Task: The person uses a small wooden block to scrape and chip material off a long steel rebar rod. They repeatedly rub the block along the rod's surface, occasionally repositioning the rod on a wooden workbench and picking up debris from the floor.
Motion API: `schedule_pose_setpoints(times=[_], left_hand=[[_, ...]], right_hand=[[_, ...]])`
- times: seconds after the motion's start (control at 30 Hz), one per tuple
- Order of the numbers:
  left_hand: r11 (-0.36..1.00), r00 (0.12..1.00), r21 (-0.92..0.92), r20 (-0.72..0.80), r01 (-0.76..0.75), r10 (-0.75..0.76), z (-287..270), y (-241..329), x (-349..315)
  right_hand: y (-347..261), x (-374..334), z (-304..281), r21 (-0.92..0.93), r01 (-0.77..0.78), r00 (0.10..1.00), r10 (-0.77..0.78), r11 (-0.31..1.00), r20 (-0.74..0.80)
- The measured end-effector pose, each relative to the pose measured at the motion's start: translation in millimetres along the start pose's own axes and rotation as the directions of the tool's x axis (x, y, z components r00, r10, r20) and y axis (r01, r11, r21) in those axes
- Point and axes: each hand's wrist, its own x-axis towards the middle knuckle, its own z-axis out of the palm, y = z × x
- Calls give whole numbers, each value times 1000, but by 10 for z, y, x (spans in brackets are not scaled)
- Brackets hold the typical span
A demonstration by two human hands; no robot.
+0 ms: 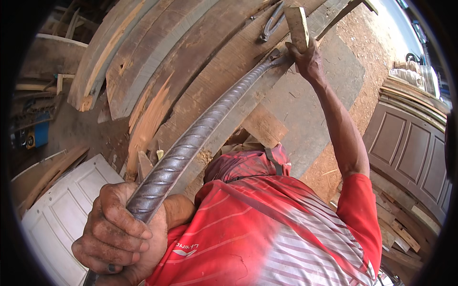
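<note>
At the lower left, my left hand (117, 233) is closed around the near end of a thick ribbed steel bar (191, 131). The bar slants up and away across the wooden planks, and its flattened far end rests near the plank edge. My right hand (309, 61) stretches to the top right, with its fingers closed around a short wooden block (297, 26). That block stands up just beyond the bar's far end. A pair of metal pincers (272, 25) lies on a plank (234, 45) to the left of the block.
Several wide boards (152, 47) lie side by side at the upper left, some with splintered ends. A white panelled door (71, 205) leans at the lower left. On the right, a brown panelled door (410, 148) rests by stacked timber. A grey sheet (310, 105) covers ground near sawdust.
</note>
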Motion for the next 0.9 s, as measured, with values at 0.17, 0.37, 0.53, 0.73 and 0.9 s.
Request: schedule_pose_setpoints(times=[0.17,0.37,0.53,0.73,0.9], left_hand=[[999,1000,31,-20,11,-10,-53,15,2],[998,999,55,-47,5,-3,-77,20,-16],[999,998,40,-56,17,-15,-55,41,-47],[999,1000,33,-20,16,-15,-68,39,-58],[999,1000,44,-7,25,-24,-71,62,-51]], right_hand=[[-15,7,-26,-12,-5,1000,5,1000,7],[-43,15,-36,7,-34,999,34,999,33],[22,50,-19,-18,-16,1000,16,1000,23],[86,67,-9,-16,2,1000,-1,1000,20],[13,34,9,-1,-1,1000,1,1000,9]])
